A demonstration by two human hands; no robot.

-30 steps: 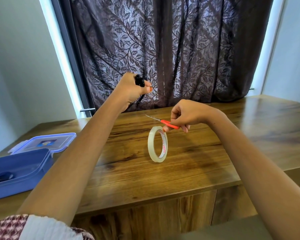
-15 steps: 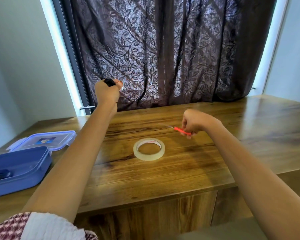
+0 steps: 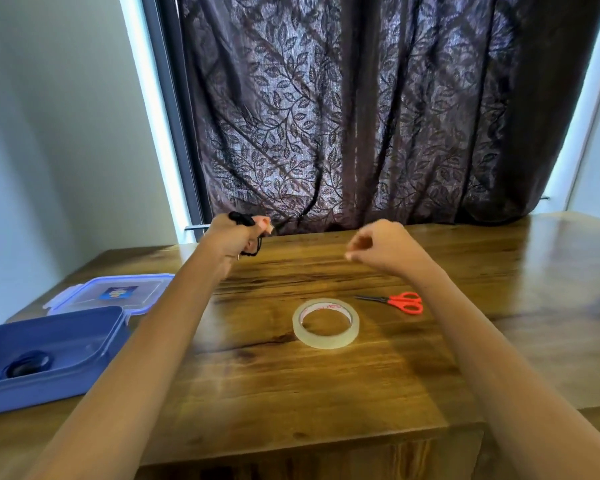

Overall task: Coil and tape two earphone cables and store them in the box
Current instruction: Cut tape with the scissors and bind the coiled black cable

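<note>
My left hand (image 3: 234, 237) is raised over the far left part of the table, shut on a coiled black earphone cable (image 3: 240, 218) that pokes out above and below the fist. My right hand (image 3: 383, 245) hovers over the table's middle with loosely curled fingers and holds nothing. A roll of clear tape (image 3: 325, 323) lies flat on the wood between my arms. Red-handled scissors (image 3: 400, 301) lie to its right. The blue box (image 3: 84, 355) stands open at the left, with another coiled black cable (image 3: 26, 365) inside.
The box's clear lid (image 3: 118, 292) lies flat behind the box. A dark leaf-patterned curtain (image 3: 361, 116) hangs behind the wooden table (image 3: 291, 393). The table's front edge runs across the bottom of the view.
The tape roll fell from standing to lying flat. My right hand set the scissors down on the table and lifted away empty. My left hand moved left with the cable.
</note>
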